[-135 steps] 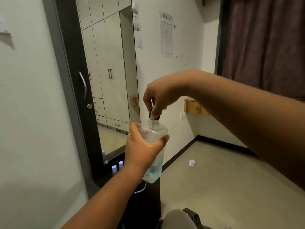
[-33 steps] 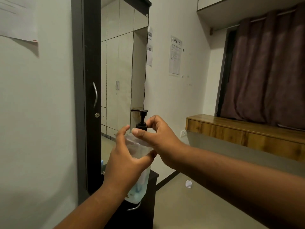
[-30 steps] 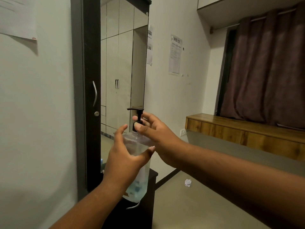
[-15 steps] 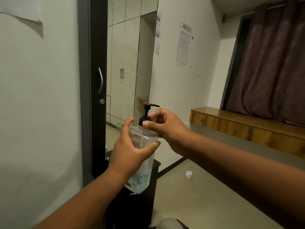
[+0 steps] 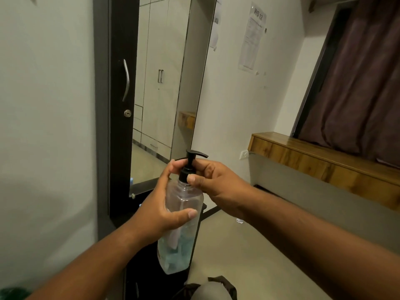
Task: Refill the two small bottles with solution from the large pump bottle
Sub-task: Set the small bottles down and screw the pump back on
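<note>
Mirror (image 5: pixel 164 94) behind; hands: left (image 5: pixel 160 211) grips pump bottle (image 5: pixel 180 224), right (image 5: pixel 216 182) pinches collar.

Pump bottle (image 5: pixel 184 213) between both hands, mirror (image 5: pixel 164 83) behind, wooden ledge (image 5: pixel 324 156) far right

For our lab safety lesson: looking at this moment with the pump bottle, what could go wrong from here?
1. The pump bottle is held in mid-air by the left hand alone; it could slip and drop.
2. The right hand pinches the black pump collar; if the pump comes loose while the bottle tilts, the blue liquid may spill.
</note>
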